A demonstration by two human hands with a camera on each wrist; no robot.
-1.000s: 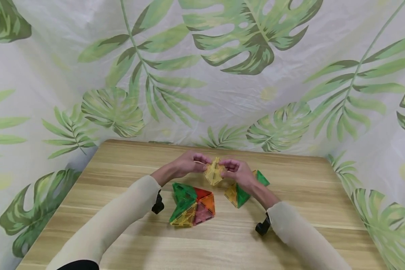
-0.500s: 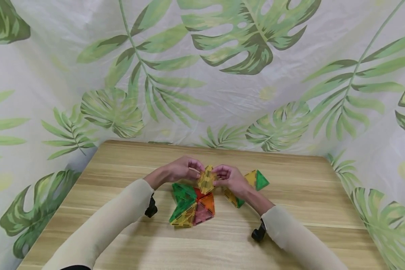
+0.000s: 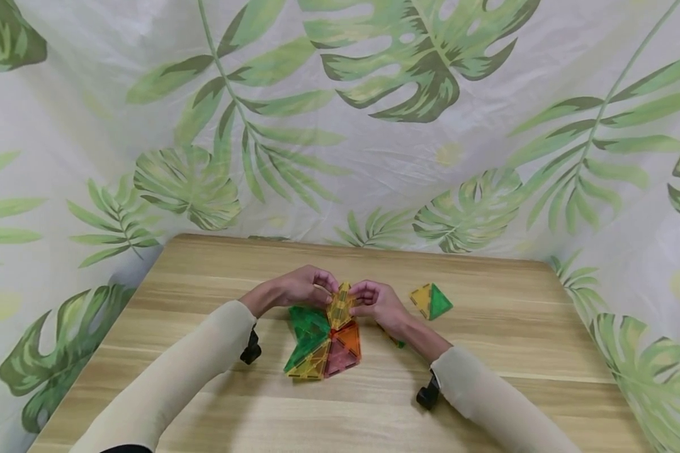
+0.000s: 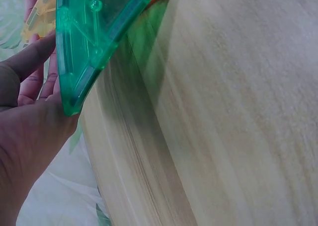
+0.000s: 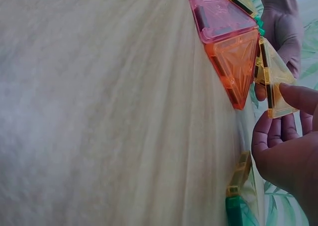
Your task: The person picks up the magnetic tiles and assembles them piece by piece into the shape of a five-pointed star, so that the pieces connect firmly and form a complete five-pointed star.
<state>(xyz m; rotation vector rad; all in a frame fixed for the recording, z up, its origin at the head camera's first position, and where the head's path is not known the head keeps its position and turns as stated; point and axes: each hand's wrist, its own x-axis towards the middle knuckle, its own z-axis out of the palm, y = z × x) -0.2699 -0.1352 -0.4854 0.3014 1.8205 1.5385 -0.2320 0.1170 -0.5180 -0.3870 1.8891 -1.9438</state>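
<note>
Two joined yellow triangular magnetic tiles (image 3: 340, 308) are raised at the back edge of a colourful tile cluster. My left hand (image 3: 306, 287) pinches their left side, while the fingers of my right hand (image 3: 381, 307) grip the right side. The cluster has green tiles (image 3: 307, 326), yellow tiles (image 3: 310, 363), a pink tile (image 3: 342, 358) and an orange tile (image 3: 351, 341). Its red part is mostly hidden behind the held pair. In the right wrist view, my right thumb presses on one yellow tile (image 5: 277, 79). A green tile (image 4: 94, 42) partly covers my left fingers in the left wrist view.
Right of my hands, a yellow tile (image 3: 422, 301) lies joined to a green one (image 3: 440, 302) on the wooden table (image 3: 487, 390). More tiles sit mostly hidden under my right wrist. A leaf-patterned cloth (image 3: 374, 157) hangs behind the table.
Both hands have brought the yellow pair left and nearer, down to the cluster's back edge. The yellow and green pair at right is now fully uncovered; the tiles under my right wrist are more hidden.
</note>
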